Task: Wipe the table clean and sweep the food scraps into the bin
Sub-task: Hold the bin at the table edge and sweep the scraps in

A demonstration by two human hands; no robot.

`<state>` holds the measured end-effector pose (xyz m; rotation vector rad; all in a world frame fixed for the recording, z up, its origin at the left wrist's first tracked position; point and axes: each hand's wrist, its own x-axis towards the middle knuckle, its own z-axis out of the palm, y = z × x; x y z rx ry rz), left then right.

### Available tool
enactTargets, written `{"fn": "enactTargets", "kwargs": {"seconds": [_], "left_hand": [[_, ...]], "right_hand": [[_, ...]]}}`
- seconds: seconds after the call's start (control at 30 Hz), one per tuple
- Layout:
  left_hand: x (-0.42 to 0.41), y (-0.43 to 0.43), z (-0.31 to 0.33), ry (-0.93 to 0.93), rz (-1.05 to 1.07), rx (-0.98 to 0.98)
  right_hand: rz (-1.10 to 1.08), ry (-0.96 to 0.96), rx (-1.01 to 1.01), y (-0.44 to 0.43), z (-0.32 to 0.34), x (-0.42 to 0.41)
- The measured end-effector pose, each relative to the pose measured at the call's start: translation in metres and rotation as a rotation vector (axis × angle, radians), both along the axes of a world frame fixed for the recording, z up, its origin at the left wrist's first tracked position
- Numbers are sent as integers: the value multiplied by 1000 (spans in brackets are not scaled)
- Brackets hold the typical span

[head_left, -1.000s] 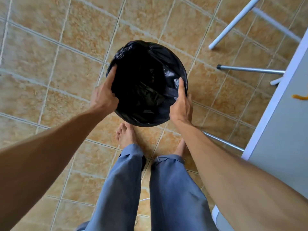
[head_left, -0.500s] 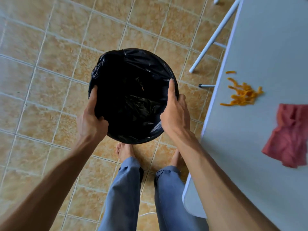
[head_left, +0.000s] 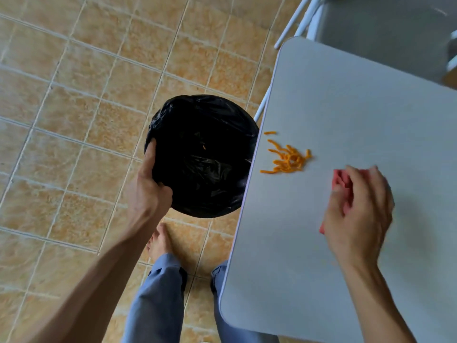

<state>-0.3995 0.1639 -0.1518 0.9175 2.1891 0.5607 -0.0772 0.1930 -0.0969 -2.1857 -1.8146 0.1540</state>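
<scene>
I see the left hand (head_left: 148,191) clamped on the near rim of the bin (head_left: 202,154), thumb over the edge and fingers (head_left: 164,190) curled on the black liner. The bin sits against the left edge of the grey desk (head_left: 346,100), its mouth partly tucked under that edge. One small orange bit lies inside it. The food scraps (head_left: 288,158), a loose heap of orange strips, lie on the desk close to that edge, just beside the bin. My right hand (head_left: 358,211) is blurred over the pink cloth (head_left: 342,184), to the right of the scraps; whether its fingers are gripping the cloth, I cannot tell.
</scene>
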Motion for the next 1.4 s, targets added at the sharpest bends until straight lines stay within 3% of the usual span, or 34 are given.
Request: {"fn": "enactTargets", "kwargs": {"seconds": [0.1,0.2,0.43,0.6,0.73,0.93,1.03,1.23,1.4], "left_hand": [[19,3,2,-23,-32,-8],[33,6,3,-50,-64,1],[48,2,7,-85,-103,-14],[57,1,8,-83,-67,-20],[61,3,9,-78,-62,-13],[64,2,7,-75,-59,-40],[66,-2,7,-97,-66,-47],[58,-19,7,-159,-52,-51],[58,-30,6,-134,-56,-69]], "right_hand": [[86,-161,-120,-13,-28,42],[183,-208,-88,-10,-46,53],[-25,54,66,56,-68,30],[191,68,118,67,-73,-43],[309,95,49,57,-71,-97],[473,202,43,33,-66,-106],[388,145,73,14,-60,-78],[19,-59,62,-18,-64,17],[-71,-64,91,8,-70,-9]]}}
